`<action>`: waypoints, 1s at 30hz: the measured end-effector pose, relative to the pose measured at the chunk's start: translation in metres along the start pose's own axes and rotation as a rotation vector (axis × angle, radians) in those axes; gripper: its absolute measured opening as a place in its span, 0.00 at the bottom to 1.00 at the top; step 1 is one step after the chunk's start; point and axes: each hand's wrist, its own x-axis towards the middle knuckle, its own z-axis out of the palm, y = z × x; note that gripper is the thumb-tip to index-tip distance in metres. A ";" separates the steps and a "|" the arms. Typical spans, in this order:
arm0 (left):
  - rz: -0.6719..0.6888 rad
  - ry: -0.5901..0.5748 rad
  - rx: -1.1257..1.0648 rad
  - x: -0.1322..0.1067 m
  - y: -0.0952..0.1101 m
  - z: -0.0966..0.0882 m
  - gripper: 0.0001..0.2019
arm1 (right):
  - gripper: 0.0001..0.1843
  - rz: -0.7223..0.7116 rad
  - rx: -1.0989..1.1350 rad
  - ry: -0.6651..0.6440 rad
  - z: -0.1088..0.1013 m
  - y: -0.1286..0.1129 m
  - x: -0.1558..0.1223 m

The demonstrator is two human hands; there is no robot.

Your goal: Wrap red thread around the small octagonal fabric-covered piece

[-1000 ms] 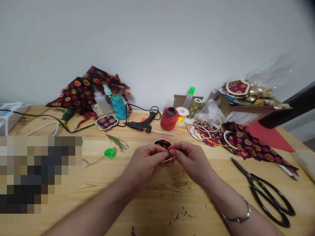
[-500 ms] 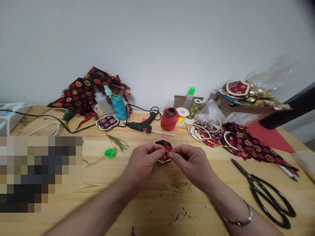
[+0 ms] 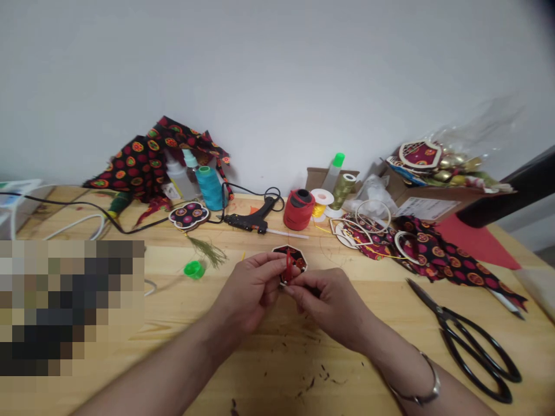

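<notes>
An octagonal ornament [image 3: 298, 255] with a pale wooden rim and dark patterned fabric is held between my hands, just above the table. A narrow red ribbon [image 3: 289, 267] runs across its front. My left hand [image 3: 249, 286] is closed, thumb and fingers pinching the ribbon against the ornament's left side. Closed in a pinch too, my right hand [image 3: 333, 300] has its fingertips at the ribbon's lower end, by the ornament's bottom edge. My fingers hide much of the ornament's lower half.
Black-handled scissors [image 3: 466, 341] lie at right. Behind my hands are a glue gun [image 3: 254, 219], a red ribbon roll [image 3: 299, 209] and a teal thread cone [image 3: 211, 188]. A green cap [image 3: 194, 270] and tasselled ornament [image 3: 189, 216] sit left; patterned fabric [image 3: 451, 254] and wooden frames [image 3: 352, 231] lie right.
My right fingertips have moved down and left to the ornament's lower edge. The ribbon now lies more upright across the front, and my left fingers have shifted slightly left.
</notes>
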 end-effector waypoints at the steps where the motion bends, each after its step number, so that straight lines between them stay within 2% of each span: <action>1: -0.014 -0.017 -0.021 0.000 0.000 0.000 0.04 | 0.12 -0.008 -0.002 0.003 0.000 0.001 0.000; 7: -0.050 -0.038 -0.080 -0.001 0.003 0.001 0.04 | 0.13 -0.031 -0.033 -0.031 -0.005 -0.001 -0.004; 10: -0.049 -0.037 -0.064 0.000 0.003 0.001 0.03 | 0.13 0.038 0.028 0.151 -0.011 -0.002 -0.001; 12: -0.043 -0.034 -0.021 0.000 0.003 0.002 0.04 | 0.09 0.058 0.094 0.296 -0.013 0.000 0.003; 13: -0.039 -0.034 0.009 0.000 0.002 0.002 0.05 | 0.05 0.054 0.146 0.327 -0.013 0.001 0.005; 14: -0.032 -0.033 0.041 -0.001 0.002 0.002 0.05 | 0.04 0.058 0.230 0.322 -0.013 0.002 0.008; 17: -0.016 -0.038 0.132 -0.003 0.000 0.003 0.05 | 0.08 0.099 0.522 0.183 -0.011 0.005 0.011; 19: -0.032 -0.055 0.170 -0.004 -0.002 0.004 0.05 | 0.07 0.133 0.641 0.112 -0.011 0.005 0.011; 24: -0.061 -0.069 0.288 -0.005 -0.002 0.006 0.08 | 0.02 0.143 0.662 0.113 -0.012 0.004 0.010; 27: -0.039 -0.057 0.384 -0.006 -0.001 0.007 0.07 | 0.04 0.171 0.645 0.127 -0.012 0.006 0.011; 30: -0.032 -0.093 0.427 -0.008 0.000 0.006 0.08 | 0.08 0.229 0.755 0.104 -0.010 0.007 0.012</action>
